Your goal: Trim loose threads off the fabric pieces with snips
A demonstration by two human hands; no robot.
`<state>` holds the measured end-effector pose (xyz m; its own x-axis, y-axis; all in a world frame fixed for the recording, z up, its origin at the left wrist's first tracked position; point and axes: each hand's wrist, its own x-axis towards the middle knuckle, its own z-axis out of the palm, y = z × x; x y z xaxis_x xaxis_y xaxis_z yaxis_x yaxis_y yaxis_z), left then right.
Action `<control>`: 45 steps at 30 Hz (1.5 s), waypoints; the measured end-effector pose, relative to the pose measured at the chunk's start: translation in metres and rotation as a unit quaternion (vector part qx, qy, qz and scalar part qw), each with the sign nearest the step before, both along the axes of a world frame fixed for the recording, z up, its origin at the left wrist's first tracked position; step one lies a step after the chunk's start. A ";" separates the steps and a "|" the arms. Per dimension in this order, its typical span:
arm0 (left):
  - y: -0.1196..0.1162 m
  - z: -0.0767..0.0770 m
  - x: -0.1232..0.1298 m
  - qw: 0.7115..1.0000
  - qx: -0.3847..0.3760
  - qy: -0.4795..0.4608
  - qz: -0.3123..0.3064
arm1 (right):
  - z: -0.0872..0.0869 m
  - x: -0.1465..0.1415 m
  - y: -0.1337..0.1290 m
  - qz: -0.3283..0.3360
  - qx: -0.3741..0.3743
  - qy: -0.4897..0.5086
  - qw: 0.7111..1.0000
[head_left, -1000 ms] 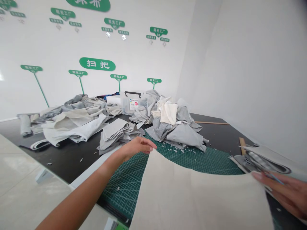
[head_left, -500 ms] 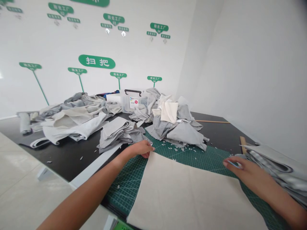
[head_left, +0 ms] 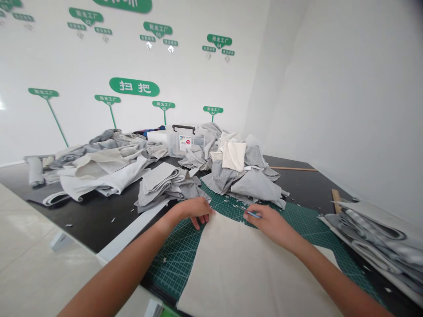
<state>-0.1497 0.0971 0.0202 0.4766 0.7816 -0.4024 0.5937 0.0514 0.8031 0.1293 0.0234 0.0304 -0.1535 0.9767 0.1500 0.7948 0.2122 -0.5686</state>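
Observation:
A large cream fabric piece (head_left: 257,264) lies flat over the green cutting mat (head_left: 175,268), reaching the near edge of the picture. My left hand (head_left: 200,212) is at its far left corner, thumb and fingers pinching the edge. Over the far edge of the fabric, a short way to the right, is my right hand (head_left: 269,222). Its fingers are closed around a thin light-blue tool (head_left: 254,214), whose tip is too small to make out. White scraps (head_left: 236,204) are scattered on the mat just beyond both hands.
Grey and cream cloths (head_left: 238,171) are heaped behind the mat. A folded grey stack (head_left: 165,185) sits left of them, with more cloth (head_left: 102,167) farther left. Behind stands a clear plastic box (head_left: 175,143). Folded fabrics (head_left: 380,233) lie at right, near a wooden strip (head_left: 336,200).
My right hand has moved left with the light-blue tool, from the right side of the mat to the fabric's far edge near my left hand. My left hand stays at the corner.

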 end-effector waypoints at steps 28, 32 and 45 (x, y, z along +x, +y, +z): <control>0.003 -0.054 0.035 0.933 0.276 -0.230 0.006 | -0.061 -0.044 0.034 0.013 0.104 0.169 0.980; 0.006 -0.056 0.036 0.930 0.275 -0.245 0.008 | -0.058 -0.044 0.034 0.045 0.088 0.186 0.978; 0.004 -0.055 0.037 0.932 0.253 -0.258 0.010 | -0.065 -0.040 0.039 -0.007 0.094 0.175 0.980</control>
<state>-0.1123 0.1014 -0.0347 0.4879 0.8202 0.2987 0.1237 -0.4038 0.9065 0.0896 0.0622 -0.0346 -0.0473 0.9281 0.3693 0.5616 0.3305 -0.7586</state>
